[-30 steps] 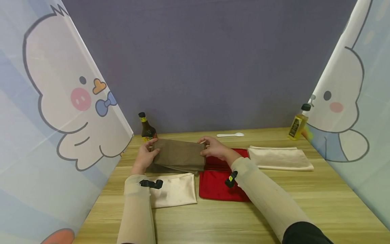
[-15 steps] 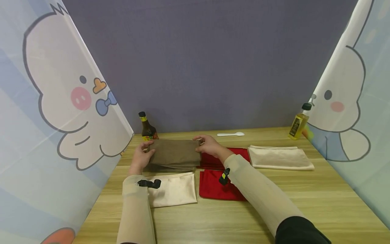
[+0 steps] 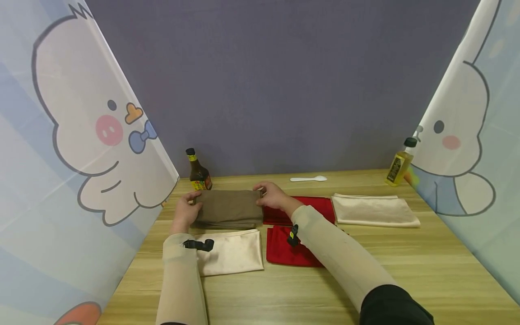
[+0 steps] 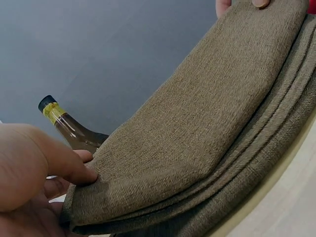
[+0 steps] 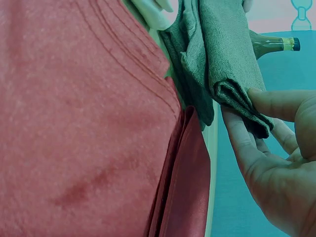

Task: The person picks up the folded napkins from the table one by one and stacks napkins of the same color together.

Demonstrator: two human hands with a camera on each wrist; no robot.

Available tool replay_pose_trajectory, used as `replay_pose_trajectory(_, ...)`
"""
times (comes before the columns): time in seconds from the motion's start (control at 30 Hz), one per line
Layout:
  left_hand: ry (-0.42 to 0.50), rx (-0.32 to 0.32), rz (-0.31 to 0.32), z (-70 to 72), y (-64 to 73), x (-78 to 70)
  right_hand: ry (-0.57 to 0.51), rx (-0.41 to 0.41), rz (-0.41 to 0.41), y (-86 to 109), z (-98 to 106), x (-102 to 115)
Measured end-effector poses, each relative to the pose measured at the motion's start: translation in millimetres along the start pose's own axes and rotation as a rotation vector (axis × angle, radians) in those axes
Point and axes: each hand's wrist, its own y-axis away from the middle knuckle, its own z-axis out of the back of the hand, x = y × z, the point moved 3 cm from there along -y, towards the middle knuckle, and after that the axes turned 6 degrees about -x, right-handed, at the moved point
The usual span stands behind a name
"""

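A folded brown cloth is held by both hands at the back left of the table. My left hand pinches its left end; in the left wrist view the thumb or a finger presses on top of the brown cloth with other fingers beneath. My right hand pinches the opposite end, and the right wrist view shows thumb above and fingers below the layered edge of the brown cloth. Just in front lies a folded cream satin cloth. Two folded red cloths, one behind and one nearer, lie partly under my right arm.
A dark sauce bottle stands behind the left hand. Along the back lies a white spoon. Another folded cream cloth lies at the right, with a yellow oil bottle behind it. A grey back wall borders the wooden table.
Both hands have moved slightly left with the brown cloth and then lowered it a little. More of the red cloth behind shows now. The cloths in front, the bottles and the spoon stay put.
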Motion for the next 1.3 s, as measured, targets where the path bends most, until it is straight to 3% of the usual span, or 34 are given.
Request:
replay_pose_trajectory(0.47,-0.031,0.006,0.033,-1.0,-0.3,12.3,0.102,0.043,-0.009,-1.3,-9,-2)
replay_pose_trajectory(0.93,-0.071,0.011,0.015,-1.6,-0.2,16.4,0.088,0.044,-0.054,-0.2,-13,-6)
replay_pose_trajectory(1.3,-0.071,0.033,0.023,-5.2,-0.8,21.5,0.220,0.068,-0.020,-2.4,-13,-5)
